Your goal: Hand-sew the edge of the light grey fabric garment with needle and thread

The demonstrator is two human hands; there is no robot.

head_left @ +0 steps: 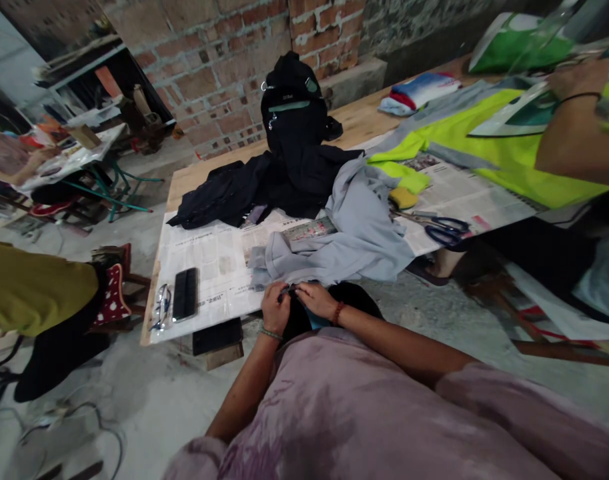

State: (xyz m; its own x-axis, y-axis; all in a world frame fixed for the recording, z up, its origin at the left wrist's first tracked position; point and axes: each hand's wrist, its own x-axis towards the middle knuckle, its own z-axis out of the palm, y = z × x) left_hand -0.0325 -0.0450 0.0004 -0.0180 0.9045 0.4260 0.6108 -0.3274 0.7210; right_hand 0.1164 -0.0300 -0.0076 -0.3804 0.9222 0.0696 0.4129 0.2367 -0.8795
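Observation:
At the front edge of the table, both my hands come together with their fingers closed on something small and dark, whose kind I cannot make out. My left hand (275, 308) pinches it from one side, and my right hand (318, 299) from the other. Just beyond my fingers lies a crumpled grey garment (357, 230) on newspaper. Behind it is a heap of black clothing (244, 190). Dark-handled scissors (445, 230) rest to the right of the grey cloth, close to a small yellow piece (403, 197).
A phone (185, 294) and eyeglasses (161, 307) lie on the newspaper-covered table (209, 257) at left. A black backpack (294, 107) stands at the back. At right, another person's hand holds an iron (519, 113) on a neon-yellow garment (464, 123). Someone in an olive top sits at left.

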